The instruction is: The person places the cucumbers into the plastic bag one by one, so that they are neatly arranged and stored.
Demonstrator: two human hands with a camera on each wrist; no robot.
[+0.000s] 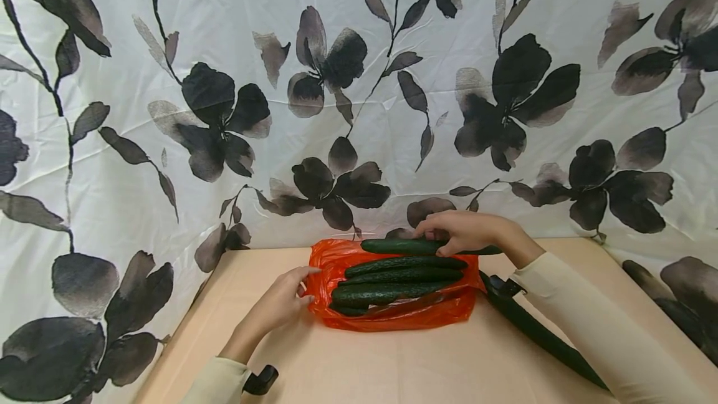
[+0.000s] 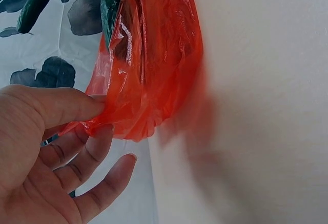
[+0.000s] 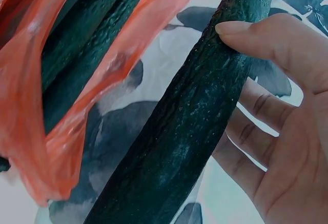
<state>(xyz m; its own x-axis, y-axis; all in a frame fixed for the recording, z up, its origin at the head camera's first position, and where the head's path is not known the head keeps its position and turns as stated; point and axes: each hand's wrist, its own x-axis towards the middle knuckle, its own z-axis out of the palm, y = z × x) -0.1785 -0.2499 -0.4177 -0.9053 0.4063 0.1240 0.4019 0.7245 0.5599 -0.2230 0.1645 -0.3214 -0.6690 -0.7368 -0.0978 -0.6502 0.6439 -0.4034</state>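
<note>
A red plastic bag lies on the table with several dark green cucumbers lengthwise in its opening. Its left end is pinched between the thumb and fingers of my left hand; in the left wrist view the thumb presses the thin film and the little finger stands off. Along the bag's far side, my right hand grips one cucumber from above. The right wrist view shows that cucumber apart from the bag, thumb on one side and fingers passing behind it.
Another long cucumber lies to the right of the bag, partly under my right forearm. A white cloth with dark flowers hangs behind the pale table. Both wrists wear small black devices.
</note>
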